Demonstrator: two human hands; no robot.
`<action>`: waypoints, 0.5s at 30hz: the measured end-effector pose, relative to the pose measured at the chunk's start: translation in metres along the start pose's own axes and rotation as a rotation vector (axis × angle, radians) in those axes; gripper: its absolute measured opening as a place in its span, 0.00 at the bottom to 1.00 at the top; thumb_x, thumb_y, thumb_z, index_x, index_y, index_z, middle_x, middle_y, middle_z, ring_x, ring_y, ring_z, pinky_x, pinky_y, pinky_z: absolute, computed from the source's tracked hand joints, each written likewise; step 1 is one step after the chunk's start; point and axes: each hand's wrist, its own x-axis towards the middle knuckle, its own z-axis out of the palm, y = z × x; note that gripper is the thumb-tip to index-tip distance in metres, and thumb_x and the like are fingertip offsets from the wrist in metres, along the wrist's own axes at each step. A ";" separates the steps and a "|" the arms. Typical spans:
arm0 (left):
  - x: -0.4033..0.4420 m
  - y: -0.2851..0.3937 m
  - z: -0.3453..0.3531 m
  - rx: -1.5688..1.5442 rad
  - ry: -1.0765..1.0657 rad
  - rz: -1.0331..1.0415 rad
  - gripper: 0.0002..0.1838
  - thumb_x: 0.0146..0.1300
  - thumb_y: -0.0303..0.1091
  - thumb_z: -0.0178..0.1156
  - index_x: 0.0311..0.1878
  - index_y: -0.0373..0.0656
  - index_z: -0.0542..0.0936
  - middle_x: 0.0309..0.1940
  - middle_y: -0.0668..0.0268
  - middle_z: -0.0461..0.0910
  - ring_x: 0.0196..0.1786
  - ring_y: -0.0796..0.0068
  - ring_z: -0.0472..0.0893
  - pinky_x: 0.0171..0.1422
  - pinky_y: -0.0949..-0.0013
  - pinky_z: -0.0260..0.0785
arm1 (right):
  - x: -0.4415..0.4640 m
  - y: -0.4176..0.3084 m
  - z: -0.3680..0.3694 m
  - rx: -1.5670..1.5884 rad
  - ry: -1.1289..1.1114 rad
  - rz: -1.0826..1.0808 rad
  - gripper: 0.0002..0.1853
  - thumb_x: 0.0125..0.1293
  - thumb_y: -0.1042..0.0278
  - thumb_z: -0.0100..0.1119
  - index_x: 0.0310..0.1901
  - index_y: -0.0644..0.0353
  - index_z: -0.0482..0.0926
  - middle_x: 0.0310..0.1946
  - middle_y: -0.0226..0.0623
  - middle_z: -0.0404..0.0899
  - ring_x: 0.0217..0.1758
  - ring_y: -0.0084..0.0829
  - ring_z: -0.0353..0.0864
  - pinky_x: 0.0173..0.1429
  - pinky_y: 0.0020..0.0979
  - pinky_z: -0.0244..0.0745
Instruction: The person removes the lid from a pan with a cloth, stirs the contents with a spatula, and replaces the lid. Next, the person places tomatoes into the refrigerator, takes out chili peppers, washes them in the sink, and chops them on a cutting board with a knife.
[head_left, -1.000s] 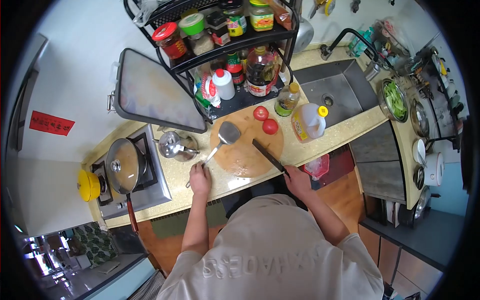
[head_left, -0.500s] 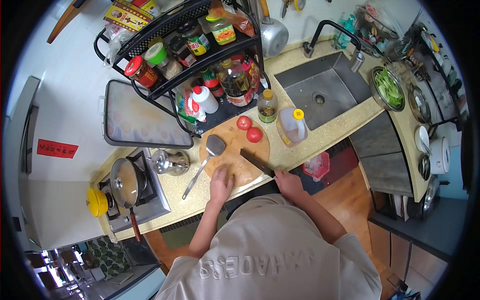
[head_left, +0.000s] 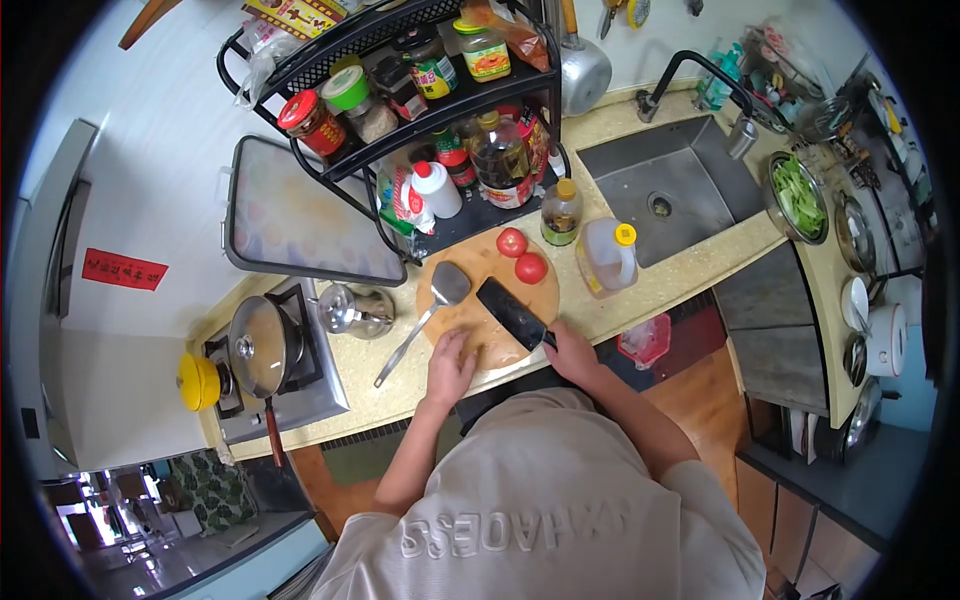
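Observation:
My right hand [head_left: 572, 357] is wrapped around the handle of a kitchen knife [head_left: 511, 311] with a broad dark blade. Its blade lies over the round wooden cutting board [head_left: 490, 345], broad face towards me. At the board's near left edge rests my left hand [head_left: 452, 368], fingers apart and holding nothing. Just beyond it a metal spatula [head_left: 449, 285] lies with its head on the board and its handle across the counter. Two whole tomatoes, one [head_left: 511, 241] behind the other [head_left: 530, 267], sit at the board's far right.
Left of the board stand a metal kettle [head_left: 357, 312] and a stove with a lidded pan [head_left: 262, 347]. Behind is a black rack [head_left: 400, 130] of jars. A jug [head_left: 607, 258] and a bottle [head_left: 562, 212] stand before the sink [head_left: 670, 180]; greens fill a bowl [head_left: 797, 197].
The knife has turned from nearly edge-on to showing its broad blade face. The whole view has shifted slightly. My left hand stays by the board's near edge.

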 end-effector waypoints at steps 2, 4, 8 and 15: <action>0.001 0.001 -0.003 -0.025 0.008 0.002 0.20 0.59 0.27 0.64 0.55 0.35 0.77 0.54 0.50 0.75 0.50 0.53 0.80 0.52 0.64 0.75 | 0.009 -0.001 0.003 -0.183 0.171 -0.194 0.20 0.59 0.60 0.66 0.49 0.60 0.72 0.38 0.46 0.78 0.41 0.52 0.81 0.45 0.46 0.77; -0.003 0.002 -0.004 -0.011 0.001 -0.001 0.21 0.59 0.27 0.64 0.56 0.35 0.77 0.55 0.50 0.75 0.48 0.54 0.80 0.50 0.65 0.75 | 0.018 -0.006 0.000 -0.268 0.107 -0.158 0.22 0.58 0.61 0.66 0.50 0.59 0.73 0.40 0.45 0.76 0.43 0.50 0.79 0.45 0.44 0.77; -0.017 0.004 -0.007 -0.047 -0.030 -0.048 0.21 0.59 0.27 0.64 0.56 0.35 0.77 0.56 0.50 0.75 0.43 0.60 0.81 0.44 0.67 0.75 | 0.056 -0.034 -0.019 -0.287 0.355 -0.231 0.31 0.56 0.58 0.69 0.60 0.58 0.71 0.46 0.44 0.73 0.51 0.45 0.76 0.49 0.43 0.75; -0.053 -0.004 -0.020 -0.019 0.000 -0.051 0.21 0.59 0.25 0.64 0.57 0.35 0.77 0.55 0.52 0.75 0.39 0.65 0.79 0.37 0.69 0.74 | 0.139 -0.091 -0.027 -0.366 0.299 -0.045 0.44 0.57 0.50 0.67 0.72 0.55 0.58 0.51 0.46 0.72 0.55 0.46 0.74 0.55 0.45 0.73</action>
